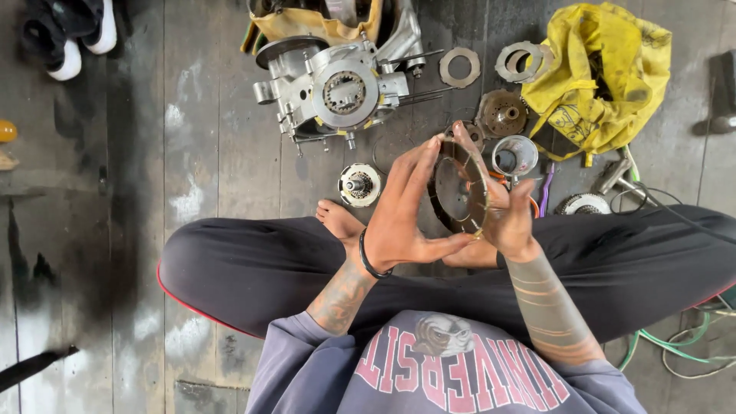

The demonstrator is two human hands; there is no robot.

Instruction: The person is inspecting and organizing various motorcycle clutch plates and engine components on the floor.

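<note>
I sit cross-legged on a dark wooden floor. Both hands hold a round, dark clutch plate (457,190) on edge above my lap. My left hand (405,211) presses its open palm and spread fingers against the plate's left face, thumb under the lower rim. My right hand (502,207) cups the plate from the right, fingers reaching over its top rim. A black band circles my left wrist.
A silver engine block (337,88) lies ahead on the floor. Around it lie ring plates (459,67), a clutch hub (502,113), a metal cup (514,156), a small round part (359,184) and a yellow cloth bag (602,73). Shoes (70,34) sit far left, cables (675,345) lower right.
</note>
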